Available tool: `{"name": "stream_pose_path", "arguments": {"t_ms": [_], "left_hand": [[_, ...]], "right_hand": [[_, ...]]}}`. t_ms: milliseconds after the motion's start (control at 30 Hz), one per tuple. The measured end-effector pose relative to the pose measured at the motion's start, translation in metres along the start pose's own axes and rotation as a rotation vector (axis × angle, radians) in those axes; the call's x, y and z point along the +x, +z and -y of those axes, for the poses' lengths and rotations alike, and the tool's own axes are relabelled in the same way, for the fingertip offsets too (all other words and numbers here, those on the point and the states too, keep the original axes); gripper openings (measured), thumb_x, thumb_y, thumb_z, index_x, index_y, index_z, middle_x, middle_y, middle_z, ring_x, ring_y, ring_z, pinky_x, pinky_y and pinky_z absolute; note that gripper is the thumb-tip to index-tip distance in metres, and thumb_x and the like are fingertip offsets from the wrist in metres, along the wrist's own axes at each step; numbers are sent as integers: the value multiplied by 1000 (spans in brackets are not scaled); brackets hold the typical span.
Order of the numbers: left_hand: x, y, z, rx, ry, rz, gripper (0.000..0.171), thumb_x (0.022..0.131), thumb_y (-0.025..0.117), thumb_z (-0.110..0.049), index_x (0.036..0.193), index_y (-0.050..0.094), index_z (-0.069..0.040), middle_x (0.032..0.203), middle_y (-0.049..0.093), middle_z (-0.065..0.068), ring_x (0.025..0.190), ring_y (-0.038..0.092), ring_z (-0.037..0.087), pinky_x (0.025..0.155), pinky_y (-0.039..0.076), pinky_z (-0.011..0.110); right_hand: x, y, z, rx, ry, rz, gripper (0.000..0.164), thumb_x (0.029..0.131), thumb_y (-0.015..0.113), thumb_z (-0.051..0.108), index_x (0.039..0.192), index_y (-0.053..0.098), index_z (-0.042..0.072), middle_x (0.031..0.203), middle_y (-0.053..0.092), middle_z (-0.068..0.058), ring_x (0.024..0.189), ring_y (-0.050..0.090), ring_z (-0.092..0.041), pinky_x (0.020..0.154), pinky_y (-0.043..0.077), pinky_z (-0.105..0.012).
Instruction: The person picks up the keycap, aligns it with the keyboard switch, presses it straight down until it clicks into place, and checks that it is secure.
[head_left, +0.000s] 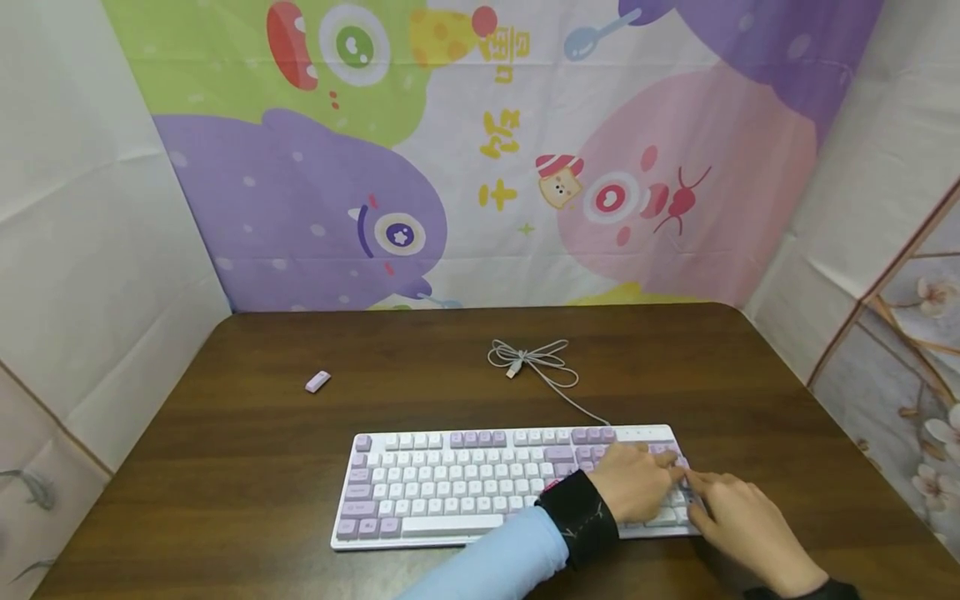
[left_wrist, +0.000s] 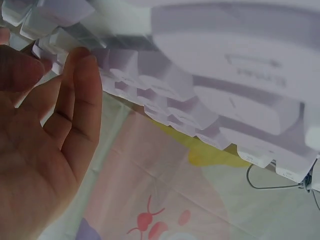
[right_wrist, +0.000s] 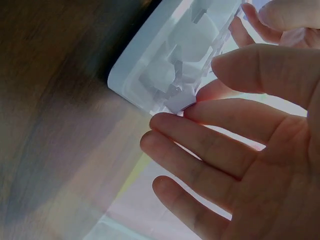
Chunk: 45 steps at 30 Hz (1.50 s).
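Observation:
A white keyboard (head_left: 450, 475) with white and light purple keys lies on the table. My left hand (head_left: 633, 483) reaches over the number pad at its right end, the fingertips (left_wrist: 86, 65) among the keys. From the right, my right hand (head_left: 750, 525) touches the keyboard's right edge, and the two index fingers meet there. In the right wrist view, my index fingertip is beside a tilted light keycap (right_wrist: 181, 101) near the edge, the thumb is apart from it, and the other fingers stretch past the rim. The left thumb is hidden in the head view.
A small light-purple oblong piece (head_left: 318, 382) lies at the left on the brown table (head_left: 225, 467). Behind the keyboard is its bundled cable (head_left: 528, 358) with a USB plug. A cartoon-printed curtain (head_left: 480, 250) hangs at the back, with pale walls on both sides.

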<state>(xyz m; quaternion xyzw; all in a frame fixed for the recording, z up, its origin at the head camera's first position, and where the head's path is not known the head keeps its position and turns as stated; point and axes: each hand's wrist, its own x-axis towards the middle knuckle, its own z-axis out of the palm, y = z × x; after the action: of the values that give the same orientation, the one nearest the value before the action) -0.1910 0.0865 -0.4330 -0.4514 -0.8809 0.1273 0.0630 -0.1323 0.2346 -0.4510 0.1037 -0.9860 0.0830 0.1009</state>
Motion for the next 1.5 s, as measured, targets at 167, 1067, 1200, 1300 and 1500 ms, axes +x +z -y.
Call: {"name": "stream_pose_path", "arguments": {"t_ms": [167, 1067, 1200, 1300, 1500], "left_hand": [[1, 1, -2, -55, -17, 32, 46, 85, 57, -34, 131, 47, -38, 140, 44, -23, 106, 58, 4, 72, 49, 22], [-1, 1, 0, -114, -25, 42, 47, 86, 56, -30, 132, 45, -34, 137, 46, -23, 99, 62, 0, 64, 50, 22], [-1, -1, -1, -98, -26, 54, 45, 88, 53, -32, 132, 46, -36, 137, 45, -25, 103, 61, 0, 68, 50, 22], [-2, -2, -2, -81, -30, 50, 42, 89, 51, -32, 131, 47, -36, 136, 46, -25, 103, 60, -1, 69, 50, 22], [-2, -3, -5, -29, -36, 35, 41, 88, 52, -35, 129, 49, -36, 133, 49, -25, 96, 62, -1, 62, 48, 21]], "right_hand": [[0, 1, 1, -22, -2, -16, 35, 71, 68, 9, 102, 67, -7, 98, 69, -21, 78, 66, -36, 63, 50, -46], [18, -3, 5, 31, 171, -89, 9, 69, 74, 12, 76, 75, 6, 73, 70, -19, 60, 62, -40, 45, 42, -47], [17, -1, 6, -2, 138, -120, 5, 67, 76, 11, 70, 73, 8, 67, 68, -16, 55, 60, -37, 43, 40, -44], [18, 0, 5, -40, 101, -153, 8, 65, 77, 12, 64, 69, 9, 61, 66, -13, 52, 58, -36, 42, 39, -43], [19, 2, 3, -75, 80, -151, 20, 64, 78, 12, 58, 59, 10, 55, 61, -10, 47, 55, -32, 42, 36, -42]]}}
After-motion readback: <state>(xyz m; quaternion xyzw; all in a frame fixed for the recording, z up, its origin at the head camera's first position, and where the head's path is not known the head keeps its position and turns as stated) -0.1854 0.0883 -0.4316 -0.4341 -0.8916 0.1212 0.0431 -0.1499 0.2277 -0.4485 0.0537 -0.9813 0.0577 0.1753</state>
